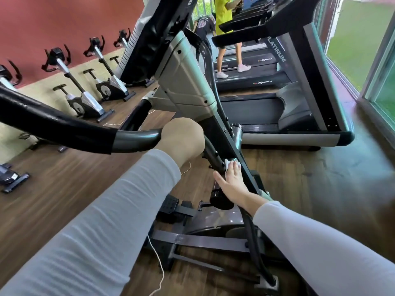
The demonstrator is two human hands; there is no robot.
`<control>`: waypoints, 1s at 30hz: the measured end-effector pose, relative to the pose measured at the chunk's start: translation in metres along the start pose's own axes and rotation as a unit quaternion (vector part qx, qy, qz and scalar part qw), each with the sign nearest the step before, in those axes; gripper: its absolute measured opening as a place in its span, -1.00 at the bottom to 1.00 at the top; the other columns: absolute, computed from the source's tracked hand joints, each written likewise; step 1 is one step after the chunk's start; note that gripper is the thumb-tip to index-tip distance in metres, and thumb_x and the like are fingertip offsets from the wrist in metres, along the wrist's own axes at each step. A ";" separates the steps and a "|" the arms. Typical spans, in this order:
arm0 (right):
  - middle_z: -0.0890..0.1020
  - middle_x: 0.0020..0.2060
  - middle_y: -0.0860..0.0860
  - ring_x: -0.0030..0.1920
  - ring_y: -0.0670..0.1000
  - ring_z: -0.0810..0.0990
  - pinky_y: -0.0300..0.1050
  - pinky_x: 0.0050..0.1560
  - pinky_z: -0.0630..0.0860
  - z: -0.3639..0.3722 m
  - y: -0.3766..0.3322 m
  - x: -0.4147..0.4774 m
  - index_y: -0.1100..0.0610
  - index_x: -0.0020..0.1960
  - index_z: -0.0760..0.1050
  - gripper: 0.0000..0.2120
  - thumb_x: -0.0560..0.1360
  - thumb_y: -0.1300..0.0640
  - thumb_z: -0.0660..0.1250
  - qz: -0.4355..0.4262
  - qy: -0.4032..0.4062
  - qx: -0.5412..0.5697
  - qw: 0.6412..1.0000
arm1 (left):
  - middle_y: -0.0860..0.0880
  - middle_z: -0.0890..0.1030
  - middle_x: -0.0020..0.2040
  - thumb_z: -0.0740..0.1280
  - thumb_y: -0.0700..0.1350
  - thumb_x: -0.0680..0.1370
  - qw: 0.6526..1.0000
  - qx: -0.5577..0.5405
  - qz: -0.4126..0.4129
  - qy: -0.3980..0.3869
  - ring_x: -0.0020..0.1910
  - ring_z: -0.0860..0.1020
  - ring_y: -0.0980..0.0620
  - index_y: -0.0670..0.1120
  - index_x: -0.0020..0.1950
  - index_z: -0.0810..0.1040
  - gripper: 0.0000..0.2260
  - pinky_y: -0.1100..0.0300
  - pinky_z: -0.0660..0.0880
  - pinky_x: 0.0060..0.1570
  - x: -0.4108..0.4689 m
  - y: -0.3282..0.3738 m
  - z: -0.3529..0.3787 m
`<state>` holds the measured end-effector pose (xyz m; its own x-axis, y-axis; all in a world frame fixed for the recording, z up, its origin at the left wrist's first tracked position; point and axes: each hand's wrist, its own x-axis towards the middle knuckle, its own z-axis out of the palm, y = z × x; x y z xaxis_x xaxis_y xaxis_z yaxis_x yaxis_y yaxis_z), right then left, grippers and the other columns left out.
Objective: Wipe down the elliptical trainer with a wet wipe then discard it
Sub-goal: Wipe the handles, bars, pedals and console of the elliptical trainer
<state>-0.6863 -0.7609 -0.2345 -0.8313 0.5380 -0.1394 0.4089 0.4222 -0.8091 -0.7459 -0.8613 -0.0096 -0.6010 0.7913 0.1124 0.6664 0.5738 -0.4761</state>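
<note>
The elliptical trainer (186, 82) fills the middle of the head view, with a grey console column and black tubes. My left hand (182, 138) grips the black handlebar (132, 138) where it bends toward the column. Lower down, my right hand (232, 182) lies flat with straight fingers on a black tube of the frame and presses a white wet wipe (229, 164) against it. Only the wipe's crumpled top edge shows beyond my fingertips. Both my forearms wear light grey sleeves.
Treadmills (299, 99) stand to the right, and a person in a yellow shirt (223, 16) walks on a far one. Exercise bikes (85, 86) line the red wall at left. A white cord (159, 265) trails over the wooden floor. Windows run along the right side.
</note>
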 end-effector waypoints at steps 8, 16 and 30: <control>-0.19 0.54 -0.06 0.46 -0.18 -0.30 -0.32 0.40 -0.29 0.022 0.010 -0.064 0.17 0.57 -0.20 -0.47 0.69 0.09 -0.06 -0.073 0.012 0.018 0.997 | -0.04 0.44 -0.15 0.13 -0.12 0.59 1.000 -0.015 -0.009 -0.002 -0.08 0.49 -0.14 -0.01 -0.10 0.47 -0.85 0.08 0.31 -0.20 0.000 0.000 0.001; 0.60 -0.01 -0.08 -0.07 -0.12 0.56 -0.39 -0.04 0.41 -0.035 -0.021 -0.056 0.02 0.30 0.49 -0.67 0.67 0.04 0.04 -0.088 -0.018 0.036 0.995 | -0.05 0.58 -0.04 0.05 -0.08 0.62 0.997 -0.074 0.021 0.028 -0.03 0.52 -0.14 -0.01 -0.18 0.40 -0.77 0.10 0.35 -0.18 -0.007 0.000 -0.004; 0.57 -0.15 0.08 -0.07 0.12 0.53 -0.10 -0.06 0.41 -0.020 -0.076 -0.062 0.22 0.10 0.52 -0.69 0.66 0.08 0.06 -0.155 -0.165 -0.105 0.968 | 0.00 0.58 0.20 0.08 -0.01 0.64 0.953 -0.303 0.002 0.021 0.19 0.52 0.01 -0.05 0.27 0.53 -0.67 0.03 0.45 0.17 -0.104 -0.016 0.026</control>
<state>-0.6584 -0.8117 -0.1524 -0.9873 0.1143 -0.1104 0.1588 0.6834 -0.7126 -0.7055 -0.9586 -0.0360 -0.5877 0.7947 0.1516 0.8091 0.5770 0.1119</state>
